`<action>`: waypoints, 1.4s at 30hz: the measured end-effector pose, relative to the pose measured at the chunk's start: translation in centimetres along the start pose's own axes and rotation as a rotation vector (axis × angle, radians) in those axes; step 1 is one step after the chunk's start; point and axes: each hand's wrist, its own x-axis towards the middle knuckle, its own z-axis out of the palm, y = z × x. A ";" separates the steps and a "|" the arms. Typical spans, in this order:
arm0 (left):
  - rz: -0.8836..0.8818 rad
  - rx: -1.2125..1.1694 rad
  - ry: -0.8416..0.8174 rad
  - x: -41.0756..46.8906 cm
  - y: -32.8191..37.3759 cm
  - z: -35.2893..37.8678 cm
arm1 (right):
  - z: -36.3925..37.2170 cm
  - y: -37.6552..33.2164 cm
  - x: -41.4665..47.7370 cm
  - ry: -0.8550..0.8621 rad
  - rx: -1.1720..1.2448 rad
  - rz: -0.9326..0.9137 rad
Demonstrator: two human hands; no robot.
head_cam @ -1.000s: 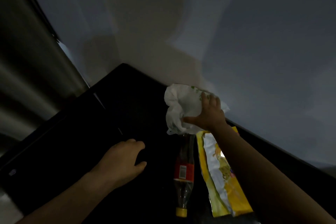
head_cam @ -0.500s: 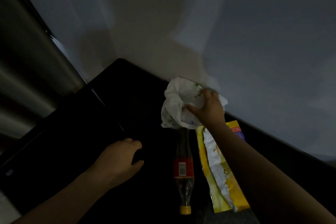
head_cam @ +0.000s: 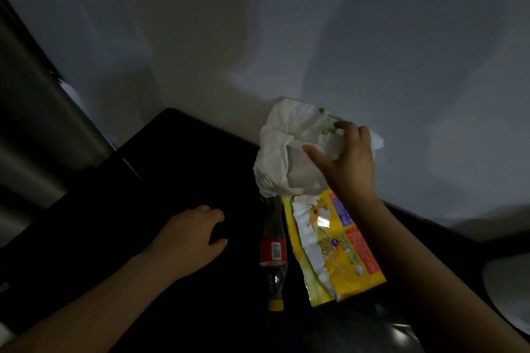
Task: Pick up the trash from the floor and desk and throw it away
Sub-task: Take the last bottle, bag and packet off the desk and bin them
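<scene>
A crumpled white plastic bag (head_cam: pixel 284 149) with green print sits at the back edge of the dark desk (head_cam: pixel 172 157), against the wall. My right hand (head_cam: pixel 350 166) grips its right side, fingers curled over the top and thumb stretched across the front. Just below the bag lie an empty clear bottle (head_cam: pixel 274 249) with a red label and yellow cap, and a torn yellow snack wrapper (head_cam: pixel 329 246) beside it on the right. My left hand (head_cam: pixel 189 238) rests on the desk left of the bottle, fingers loosely curled, holding nothing.
A pale wall (head_cam: pixel 286 23) rises right behind the desk. A grey curtain (head_cam: pixel 25 112) hangs at the left. A pale rounded object (head_cam: pixel 507 286) shows at the right edge. The room is dim and the desk surface is hard to make out.
My right hand has shifted on the bag, its thumb now spread wider across the front. The left hand has stayed where it was.
</scene>
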 end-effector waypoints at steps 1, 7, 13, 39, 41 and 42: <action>0.011 0.001 -0.001 -0.1 0.4 -0.1 | -1.0 0.2 -0.9 0.002 -0.025 0.026; 0.036 0.049 -0.002 -0.5 2.2 0.3 | -4.6 3.2 -8.2 -0.017 -0.207 0.271; 0.036 0.090 0.000 -0.5 2.9 1.2 | -5.1 5.0 -13.8 -0.257 -0.499 0.491; -0.051 0.137 -0.048 1.8 0.9 4.3 | 7.0 9.9 -12.3 -0.802 -0.375 0.717; -0.056 0.143 -0.048 2.0 0.6 4.5 | 7.4 10.0 -12.1 -0.799 -0.399 0.715; -0.058 0.143 -0.049 2.1 0.5 4.7 | 7.5 10.1 -12.0 -0.799 -0.413 0.715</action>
